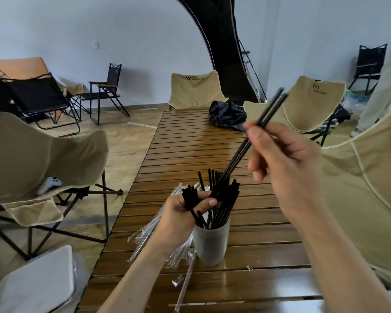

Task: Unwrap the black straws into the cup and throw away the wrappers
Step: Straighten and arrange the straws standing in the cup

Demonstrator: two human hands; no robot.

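Note:
A frosted white cup (210,242) stands on the slatted wooden table (257,245) and holds several black straws (226,206). My left hand (185,213) grips a bundle of black straws (190,196) just left of the cup's rim, thumb across them. My right hand (282,159) is raised above the table and pinches a few long black straws (266,118); their lower ends reach down to the cup's straws and their upper ends point up and right. Clear plastic wrappers (149,233) lie in a heap on the table behind and left of the cup.
Beige folding chairs stand around the table: one at the left (43,159), one at the far end (194,91), two at the right (314,105). A black fabric bundle (227,115) lies on the table's far end. A grey-white lid (36,283) sits at lower left.

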